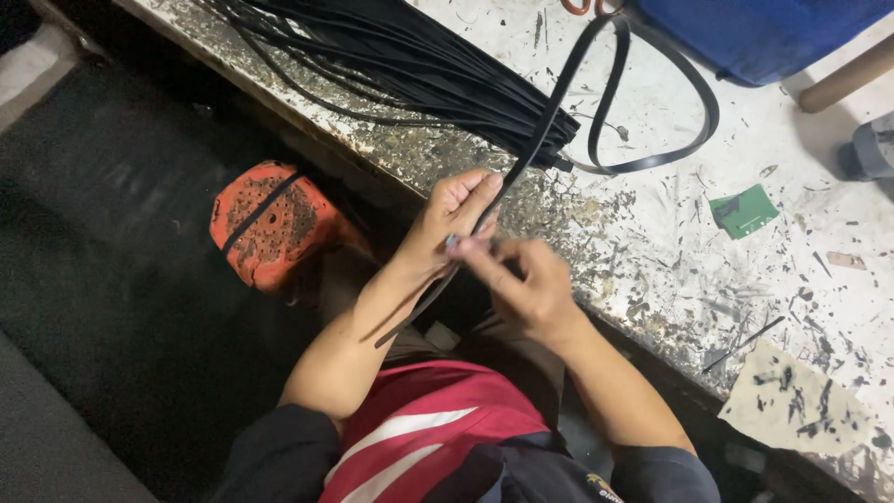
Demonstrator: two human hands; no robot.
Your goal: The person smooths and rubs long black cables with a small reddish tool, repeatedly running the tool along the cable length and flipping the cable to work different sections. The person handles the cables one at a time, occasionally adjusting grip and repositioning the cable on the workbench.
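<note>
My left hand (453, 216) is closed around a long flat black strap (596, 140) just off the near edge of the stained white worktable (670, 251). My right hand (521, 284) pinches the same strap just below the left hand, fingertips touching it. The strap runs up from my hands over a bundle of several black straps (400, 56) lying on the table, then loops round on the tabletop to the right. Its loose tail hangs down along my left forearm.
A worn orange stool seat (275, 224) with a black strip across it stands on the dark floor at left. On the table lie a blue cloth (754, 33), a small green card (743, 212), a stained paper scrap (792, 401) and a grey object (873, 149).
</note>
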